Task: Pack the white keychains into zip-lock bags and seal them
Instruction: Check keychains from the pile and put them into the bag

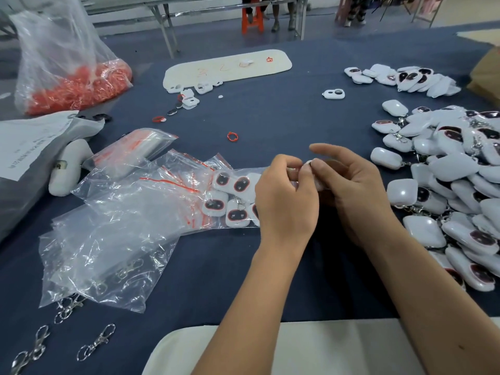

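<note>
White keychain (315, 171) pinched between left hand (284, 196) and right hand (351, 185) fingertips

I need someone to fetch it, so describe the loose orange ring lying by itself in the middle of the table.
Start at the big bag of orange rings at the far left. Go right to the bare blue cloth. The orange ring lies alone there, beyond the hands.

**Counts on the blue table**

Two hands work at centre. One zip-lock bag (232, 198) shows five white keychains inside, perhaps more behind the hand. One large bag of red rings (73, 85) stands far left. Three loose metal clasps (96, 342) lie near. The keychain heap (454, 185) is too dense to count.
</note>
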Available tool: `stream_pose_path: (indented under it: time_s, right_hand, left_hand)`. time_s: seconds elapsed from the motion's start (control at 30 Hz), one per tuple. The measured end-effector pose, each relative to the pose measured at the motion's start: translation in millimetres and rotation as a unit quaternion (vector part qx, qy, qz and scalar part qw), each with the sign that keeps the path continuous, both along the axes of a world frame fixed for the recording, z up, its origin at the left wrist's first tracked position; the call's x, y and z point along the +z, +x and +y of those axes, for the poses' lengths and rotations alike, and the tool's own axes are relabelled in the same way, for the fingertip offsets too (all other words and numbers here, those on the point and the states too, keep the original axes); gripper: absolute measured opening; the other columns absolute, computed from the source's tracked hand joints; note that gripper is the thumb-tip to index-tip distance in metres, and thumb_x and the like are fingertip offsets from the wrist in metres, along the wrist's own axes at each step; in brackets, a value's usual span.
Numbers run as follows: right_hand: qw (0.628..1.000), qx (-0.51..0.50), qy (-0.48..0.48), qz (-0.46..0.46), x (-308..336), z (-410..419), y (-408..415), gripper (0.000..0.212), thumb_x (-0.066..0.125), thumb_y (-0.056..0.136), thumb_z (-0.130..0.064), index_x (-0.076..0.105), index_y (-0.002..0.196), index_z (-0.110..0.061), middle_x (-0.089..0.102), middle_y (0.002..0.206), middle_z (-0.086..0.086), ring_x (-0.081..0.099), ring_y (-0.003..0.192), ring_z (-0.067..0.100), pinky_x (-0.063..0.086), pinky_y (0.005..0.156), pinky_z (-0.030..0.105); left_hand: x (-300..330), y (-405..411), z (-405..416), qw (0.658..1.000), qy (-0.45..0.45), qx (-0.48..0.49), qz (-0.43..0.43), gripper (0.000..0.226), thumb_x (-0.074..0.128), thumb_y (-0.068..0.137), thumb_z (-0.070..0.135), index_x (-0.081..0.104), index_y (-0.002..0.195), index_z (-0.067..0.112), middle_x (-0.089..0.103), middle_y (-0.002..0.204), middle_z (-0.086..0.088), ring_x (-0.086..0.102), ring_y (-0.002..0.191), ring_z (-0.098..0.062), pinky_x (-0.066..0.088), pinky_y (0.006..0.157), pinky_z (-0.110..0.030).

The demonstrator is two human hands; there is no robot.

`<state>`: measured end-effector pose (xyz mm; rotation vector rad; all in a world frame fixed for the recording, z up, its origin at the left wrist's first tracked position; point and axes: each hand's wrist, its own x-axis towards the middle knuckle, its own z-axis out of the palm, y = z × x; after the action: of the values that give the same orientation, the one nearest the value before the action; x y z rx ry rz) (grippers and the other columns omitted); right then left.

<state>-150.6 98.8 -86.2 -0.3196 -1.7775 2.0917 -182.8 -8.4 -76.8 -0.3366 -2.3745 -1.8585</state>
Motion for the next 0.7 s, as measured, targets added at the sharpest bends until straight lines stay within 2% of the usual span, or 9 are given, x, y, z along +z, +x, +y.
stream_pose_path:
  time_s: [0.07, 0.17, 0.23, 0.3, 0.37, 0.43, 0.5, 0.6, 0.7]
  right_hand:
    - [0.999, -0.027, -0.016, 0.007, -2, 1, -1, 0.015, 0.073, 0.098, -0.019, 0.072, 0.112, -0.014, 0.079, 0.101, 0.015, 0.077, 0.09, 0.038, 0.062, 0.078, 0.049]
    - [0.997, -0.071, -0.023, 0.024, -4, 1, -1, 0.016, 0.077, 0.095, -0.019, 0.07, 0.106, -0.01, 0.08, 0.098, 0.016, 0.078, 0.091, 0.04, 0.062, 0.081, 0.05]
    - [0.995, -0.096, -0.017, 0.037, -3, 1, 0, 0.02, 0.079, 0.095, -0.02, 0.068, 0.107, -0.009, 0.08, 0.094, 0.014, 0.079, 0.086, 0.039, 0.065, 0.074, 0.045]
    - [0.991, -0.125, -0.007, 0.042, -2, 1, 0, 0.021, 0.08, 0.093, -0.022, 0.069, 0.101, -0.007, 0.08, 0.086, 0.009, 0.079, 0.073, 0.028, 0.061, 0.06, 0.032]
    - [0.989, -0.143, -0.001, 0.026, -2, 1, 0, 0.021, 0.081, 0.093, -0.026, 0.072, 0.092, -0.007, 0.077, 0.075, 0.006, 0.072, 0.059, 0.019, 0.054, 0.049, 0.027]
    - [0.992, -0.123, -0.021, 0.004, -2, 2, -1, 0.023, 0.076, 0.096, -0.03, 0.077, 0.083, -0.011, 0.075, 0.074, 0.014, 0.067, 0.058, 0.024, 0.048, 0.043, 0.026]
    - [0.996, -0.08, -0.041, -0.005, 0, 3, -1, 0.024, 0.069, 0.101, -0.026, 0.08, 0.086, -0.012, 0.075, 0.084, 0.023, 0.068, 0.067, 0.031, 0.046, 0.044, 0.025]
    - [0.998, -0.055, -0.018, -0.001, 0, 4, -1, 0.021, 0.065, 0.103, -0.022, 0.082, 0.094, -0.013, 0.077, 0.088, 0.018, 0.069, 0.072, 0.032, 0.051, 0.05, 0.029]
    - [0.997, -0.071, 0.028, -0.007, -2, 6, -2, 0.019, 0.065, 0.103, -0.02, 0.082, 0.098, -0.015, 0.08, 0.094, 0.012, 0.077, 0.088, 0.034, 0.062, 0.073, 0.041]
  left_hand:
    - [2, -2, -2, 0.999, 0.031, -0.006, -0.033, 0.004, 0.067, 0.098, 0.027, 0.068, 0.098, 0.022, 0.067, 0.08, 0.012, 0.063, 0.077, -0.001, 0.047, 0.068, -0.014]
    - [2, 1, 1, 0.996, 0.059, -0.034, -0.059, 0.01, 0.072, 0.096, 0.028, 0.067, 0.103, 0.023, 0.069, 0.08, 0.004, 0.068, 0.074, -0.014, 0.057, 0.072, -0.033]
    - [3, 4, 4, 0.995, 0.063, -0.055, -0.057, 0.015, 0.073, 0.097, 0.028, 0.065, 0.108, 0.023, 0.069, 0.081, -0.004, 0.069, 0.073, -0.025, 0.06, 0.074, -0.048]
    - [2, 7, 6, 0.994, 0.061, -0.07, -0.056, 0.017, 0.072, 0.097, 0.024, 0.064, 0.111, 0.021, 0.068, 0.08, -0.006, 0.068, 0.073, -0.03, 0.059, 0.073, -0.055]
    - [2, 8, 7, 0.994, 0.063, -0.07, -0.059, 0.018, 0.072, 0.097, 0.019, 0.062, 0.113, 0.019, 0.065, 0.078, -0.004, 0.069, 0.072, -0.031, 0.061, 0.069, -0.051]
    - [3, 9, 6, 0.994, 0.079, -0.06, -0.054, 0.018, 0.069, 0.099, 0.013, 0.062, 0.114, 0.017, 0.064, 0.081, -0.004, 0.071, 0.069, -0.03, 0.062, 0.058, -0.035]
    - [4, 9, 5, 0.994, 0.091, -0.051, -0.035, 0.015, 0.066, 0.1, 0.009, 0.063, 0.113, 0.016, 0.063, 0.083, -0.003, 0.072, 0.069, -0.028, 0.06, 0.053, -0.029]
    - [3, 7, 4, 0.995, 0.084, -0.047, -0.008, 0.011, 0.065, 0.1, 0.009, 0.065, 0.108, 0.017, 0.064, 0.082, -0.001, 0.072, 0.074, -0.029, 0.063, 0.062, -0.044]
    - [2, 6, 6, 0.996, 0.075, -0.039, -0.002, 0.002, 0.065, 0.1, 0.016, 0.066, 0.101, 0.017, 0.063, 0.077, 0.01, 0.068, 0.077, -0.016, 0.062, 0.069, -0.047]
